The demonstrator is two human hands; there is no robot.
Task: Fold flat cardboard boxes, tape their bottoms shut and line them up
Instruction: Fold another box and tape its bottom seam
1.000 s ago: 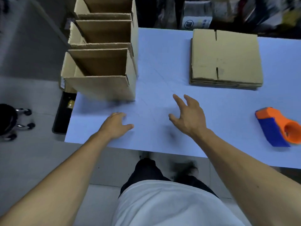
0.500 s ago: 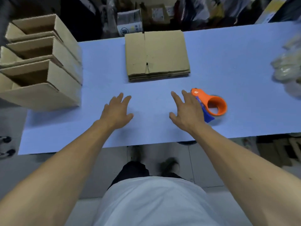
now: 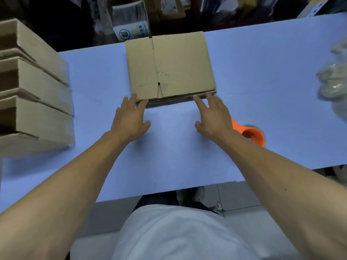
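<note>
So I've got the stack of flat brown cardboard boxes (image 3: 170, 66) sitting near the far edge of the pale blue surface (image 3: 272, 76), pretty much dead centre in my view. The top sheet is plain tan corrugated board, with a vertical slit running down from its far edge and a short notch on the near edge where the flaps meet. There's a greyish patch right by that notch and a few small dark scuffs near the middle. Along the near side you can see the layered edges of a few more flattened sheets underneath.

My left hand (image 3: 129, 119) is stretched out with fingers spread, and the fingertips are right at the near left corner of the stack. My right hand (image 3: 213, 117) is the same deal, fingers straight and fanned, tips at the near right corner. Neither hand has hold of anything; both are wide and flat. Can't really tell if the tips are actually touching the cardboard or just over it.

Off to the left there's a row of assembled open brown cardboard boxes (image 3: 35, 102) lined up side by side at the surface's left end. Just beside my right wrist is the orange plastic tape dispenser (image 3: 250, 134), partly hidden by my arm. Some blurry clear plastic wrapping (image 3: 334, 81) sits at the right edge.
</note>
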